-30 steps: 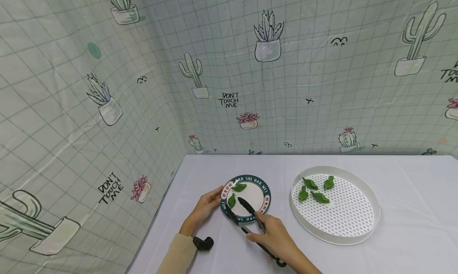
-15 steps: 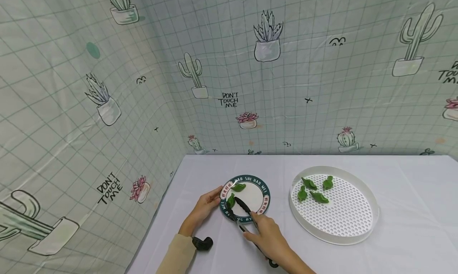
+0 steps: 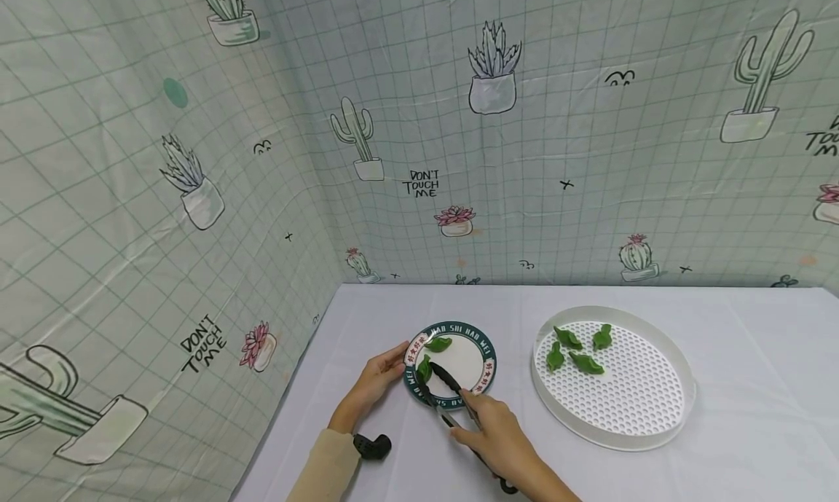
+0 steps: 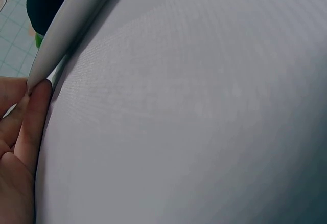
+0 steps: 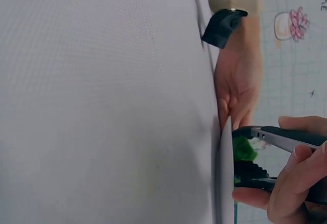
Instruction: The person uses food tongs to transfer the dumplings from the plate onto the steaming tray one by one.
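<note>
Gripping a pair of black tongs (image 3: pixel 452 400), the right hand (image 3: pixel 501 444) has its fingers and thumb curled round the two arms. The tips, just ahead of this hand, close about a green dumpling (image 3: pixel 424 369) at the near left of a small round plate (image 3: pixel 481 374). A second green dumpling (image 3: pixel 438 344) lies farther from the hand, near the plate's far rim. The left hand (image 3: pixel 373 385), across the tongs from the right, pinches the plate's left edge. Well off to the right hand's right sits a white perforated tray (image 3: pixel 655 414) holding four more green dumplings (image 3: pixel 577 347), all on a white table (image 3: pixel 754 385).
</note>
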The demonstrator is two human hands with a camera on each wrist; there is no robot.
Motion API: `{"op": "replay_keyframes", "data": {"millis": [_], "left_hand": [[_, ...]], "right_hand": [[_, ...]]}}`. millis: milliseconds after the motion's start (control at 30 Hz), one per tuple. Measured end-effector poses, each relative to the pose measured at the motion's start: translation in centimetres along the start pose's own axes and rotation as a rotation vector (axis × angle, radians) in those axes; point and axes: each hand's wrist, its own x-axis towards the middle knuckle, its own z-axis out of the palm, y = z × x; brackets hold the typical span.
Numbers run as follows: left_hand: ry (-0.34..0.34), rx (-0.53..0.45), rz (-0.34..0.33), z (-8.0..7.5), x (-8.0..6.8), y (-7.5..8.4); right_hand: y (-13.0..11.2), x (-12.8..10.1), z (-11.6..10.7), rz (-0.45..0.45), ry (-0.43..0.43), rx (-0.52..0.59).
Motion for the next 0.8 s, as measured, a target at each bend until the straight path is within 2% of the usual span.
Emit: {"op": "replay_keyframes", "data": {"millis": [367,600,800], "left_hand": [[-0.003,0.001,0.018,0.2,0.2,0.1],[-0.002,0.027,0.002,0.3,0.4,-0.1],[0.022,0.046,-0.020,0.2,0.2,0.0]], "right_hand": [[0.6,-0.9,-2.4,0.008,-0.057,0.060],[1.2,-2.7,-4.9,0.058,-0.118,0.215],[1.6,-4.4,-7.2,0.042,-0.152,0.227]]}}
